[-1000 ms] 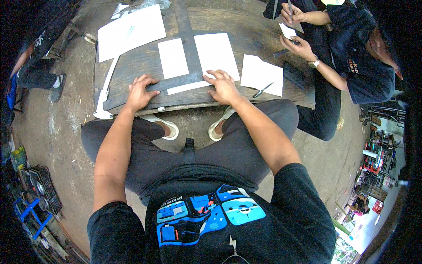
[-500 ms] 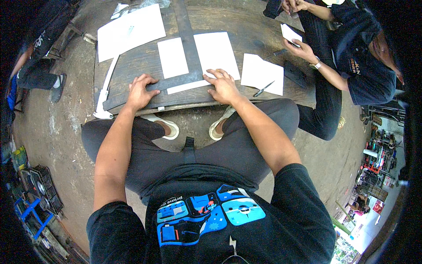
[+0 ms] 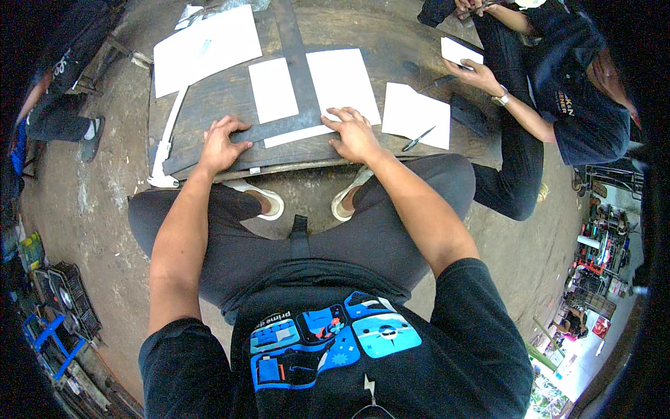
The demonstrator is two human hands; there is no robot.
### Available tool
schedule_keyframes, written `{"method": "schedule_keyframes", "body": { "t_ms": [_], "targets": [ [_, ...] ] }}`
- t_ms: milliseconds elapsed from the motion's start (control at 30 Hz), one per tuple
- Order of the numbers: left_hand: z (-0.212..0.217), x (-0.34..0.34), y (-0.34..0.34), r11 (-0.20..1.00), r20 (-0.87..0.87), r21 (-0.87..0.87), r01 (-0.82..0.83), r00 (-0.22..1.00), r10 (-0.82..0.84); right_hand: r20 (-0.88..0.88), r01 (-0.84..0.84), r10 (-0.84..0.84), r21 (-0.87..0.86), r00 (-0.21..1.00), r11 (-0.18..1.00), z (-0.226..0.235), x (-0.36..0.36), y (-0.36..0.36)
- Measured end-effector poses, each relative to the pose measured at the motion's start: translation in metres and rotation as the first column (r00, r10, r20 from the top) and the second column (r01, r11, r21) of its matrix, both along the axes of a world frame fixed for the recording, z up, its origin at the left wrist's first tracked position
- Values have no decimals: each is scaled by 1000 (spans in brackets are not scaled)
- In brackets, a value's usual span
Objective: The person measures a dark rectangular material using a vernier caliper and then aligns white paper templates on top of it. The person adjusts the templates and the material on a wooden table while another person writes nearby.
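A dark metal carpenter's square (image 3: 296,63) lies on the wooden table, its long leg pointing away from me and its short leg running left. My left hand (image 3: 225,145) straddles the short leg, fingers on the far side and thumb on the near side. At the square's corner, my right hand (image 3: 354,137) rests with fingers spread on a white sheet (image 3: 342,80) that lies partly beneath the square. A smaller white sheet (image 3: 273,91) sits in the angle left of the long leg. A silver caliper (image 3: 165,150) lies along the table's left edge.
Right of my hand, a pen (image 3: 419,138) lies on a folded white paper (image 3: 412,112). A large white sheet (image 3: 209,52) covers the far left of the wooden table (image 3: 391,49). A seated co-worker (image 3: 579,105) at the right holds white paper (image 3: 460,52). Another person (image 3: 63,112) is far left.
The co-worker's hand with the white paper has shifted slightly left and tilted the paper. My own hands and the carpenter's square show no clear movement.
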State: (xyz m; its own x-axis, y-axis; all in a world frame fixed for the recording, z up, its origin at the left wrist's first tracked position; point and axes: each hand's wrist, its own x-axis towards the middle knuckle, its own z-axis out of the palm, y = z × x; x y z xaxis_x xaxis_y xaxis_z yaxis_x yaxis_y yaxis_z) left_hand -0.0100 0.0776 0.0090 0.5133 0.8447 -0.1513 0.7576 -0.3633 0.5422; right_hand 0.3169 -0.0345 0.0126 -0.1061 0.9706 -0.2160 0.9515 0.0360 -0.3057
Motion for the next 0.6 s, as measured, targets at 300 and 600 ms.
{"method": "schedule_keyframes", "body": {
  "t_ms": [300,600],
  "targets": [
    [1,2,-2,1000,-3,-2,-19,1000,19,12,-3,3,5,1000,1000,0,-1,0],
    [-8,1,-5,998,18,59,-32,999,31,1,4,-4,-6,1000,1000,-2,2,0]
  ]
}}
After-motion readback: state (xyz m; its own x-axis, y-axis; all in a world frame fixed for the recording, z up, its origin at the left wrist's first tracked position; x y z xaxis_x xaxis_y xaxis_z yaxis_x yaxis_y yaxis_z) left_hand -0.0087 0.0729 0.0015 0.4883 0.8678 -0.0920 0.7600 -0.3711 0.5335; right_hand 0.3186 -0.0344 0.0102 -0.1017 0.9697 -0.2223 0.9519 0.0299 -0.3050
